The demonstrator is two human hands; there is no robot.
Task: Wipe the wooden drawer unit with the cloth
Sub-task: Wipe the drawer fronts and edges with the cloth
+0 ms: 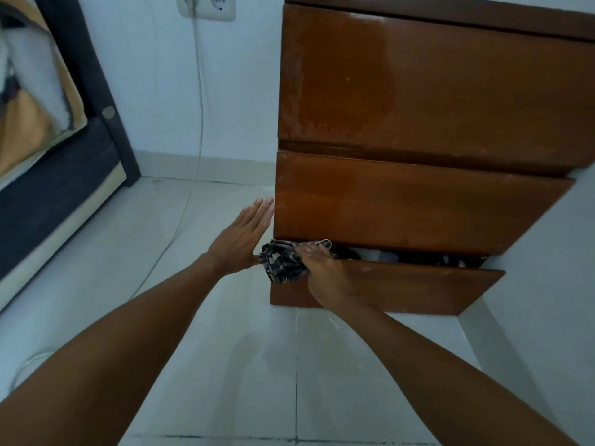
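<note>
Your right hand (pixel 323 268) is closed around a bunched checked cloth (pixel 281 260), dark with pale squares, and presses it against the top left corner of the bottom drawer front (pixel 418 289) of the wooden drawer unit (pixel 434 101); your fingers curl over the cloth and over the drawer's upper edge, so most of the cloth spills out to the left of your knuckles and hangs a little way down the front. Your left hand (pixel 240 239) is flat and open, fingers (pixel 262 209) straight and held together, holding nothing — it lies along the unit's left side, fingertips up by the left edge of the middle drawer (pixel 418 204) and thumb just beside the cloth; whether the palm actually touches the wood you cannot tell from this angle. The bottom drawer stands slightly pulled out, and in the gap above it some dark and pale contents show, too shadowed to name. The top drawer (pixel 450 88) and the middle one sit shut, their glossy brown fronts scuffed pale along the left edges. The unit stands on a pale tiled floor (pixel 225 365) against a white wall. To the left a thin white cable (pixel 198 123) drops from a wall socket (pixel 206 6) and trails across the tiles, and further left stands a dark bed frame (pixel 58 188) with bedding on it
</note>
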